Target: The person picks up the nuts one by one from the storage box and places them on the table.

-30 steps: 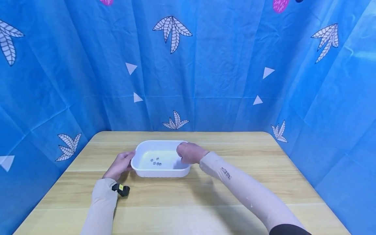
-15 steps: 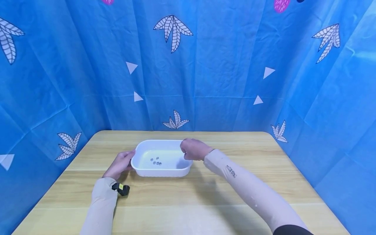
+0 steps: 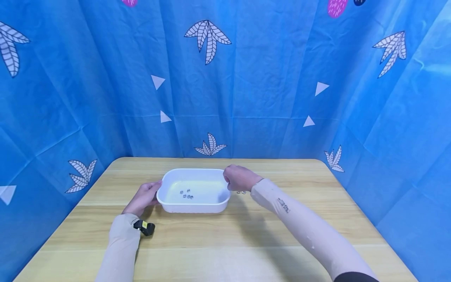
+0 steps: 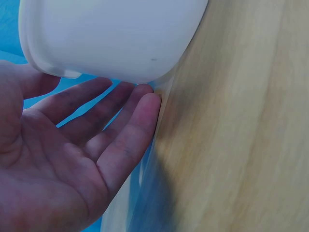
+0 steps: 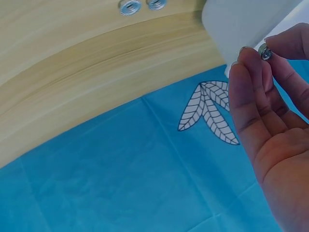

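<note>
A white basin [image 3: 192, 208] stands on the table with several small metal nuts [image 3: 184, 196] on its floor, toward the left. At its left end my left hand [image 3: 144, 196] holds it, thumb at the rim and fingertips low against the wall, as the left wrist view shows. My right hand [image 3: 241, 178] is over the basin's right rim. Between thumb and fingertips it pinches one small metal nut [image 5: 264, 51], seen in the right wrist view. Two more flange nuts [image 5: 130, 7] lie on the table just right of the basin, partly behind the right hand in the head view.
The wooden table [image 3: 197, 243] has rounded far corners. Blue curtains [image 3: 260, 90] with leaf prints hang behind it and along both sides. A small black device [image 3: 144, 227] is strapped to the left wrist.
My right hand has moved right, from above the basin's inside to its right rim. Nuts on the table beside it have come into view. The left hand and basin stay in place.
</note>
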`<state>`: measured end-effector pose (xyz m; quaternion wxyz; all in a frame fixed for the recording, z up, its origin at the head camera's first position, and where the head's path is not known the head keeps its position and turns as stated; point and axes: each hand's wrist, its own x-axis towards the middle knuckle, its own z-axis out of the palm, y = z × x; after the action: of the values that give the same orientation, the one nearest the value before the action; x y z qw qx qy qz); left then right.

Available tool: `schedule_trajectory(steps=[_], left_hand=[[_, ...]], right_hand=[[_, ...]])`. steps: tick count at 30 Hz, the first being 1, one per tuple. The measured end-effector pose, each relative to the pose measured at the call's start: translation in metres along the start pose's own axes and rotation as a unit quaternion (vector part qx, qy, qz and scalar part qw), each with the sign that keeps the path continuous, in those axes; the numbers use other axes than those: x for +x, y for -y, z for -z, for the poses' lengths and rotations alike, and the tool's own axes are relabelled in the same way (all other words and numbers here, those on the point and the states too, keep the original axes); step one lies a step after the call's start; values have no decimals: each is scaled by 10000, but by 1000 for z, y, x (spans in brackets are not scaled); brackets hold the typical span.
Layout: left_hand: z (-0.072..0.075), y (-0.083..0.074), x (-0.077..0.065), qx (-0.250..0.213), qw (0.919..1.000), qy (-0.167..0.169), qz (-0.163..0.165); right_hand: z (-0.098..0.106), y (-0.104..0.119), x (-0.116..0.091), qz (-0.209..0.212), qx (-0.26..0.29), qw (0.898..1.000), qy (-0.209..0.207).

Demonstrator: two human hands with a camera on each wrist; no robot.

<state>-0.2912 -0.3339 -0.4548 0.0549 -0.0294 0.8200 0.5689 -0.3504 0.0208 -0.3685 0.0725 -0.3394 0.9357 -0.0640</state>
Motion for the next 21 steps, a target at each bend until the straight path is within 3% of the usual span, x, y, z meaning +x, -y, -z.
schedule_trajectory(steps=[8,21], left_hand=[[-1,-1,0,62,10000,-5,4],[-1,0,-1,-83,10000,-3,23]], right_hand=[[-3,-11,-4,43,-93,9997,-216],[-7,-28,-12,-150,-2,9998,-92]])
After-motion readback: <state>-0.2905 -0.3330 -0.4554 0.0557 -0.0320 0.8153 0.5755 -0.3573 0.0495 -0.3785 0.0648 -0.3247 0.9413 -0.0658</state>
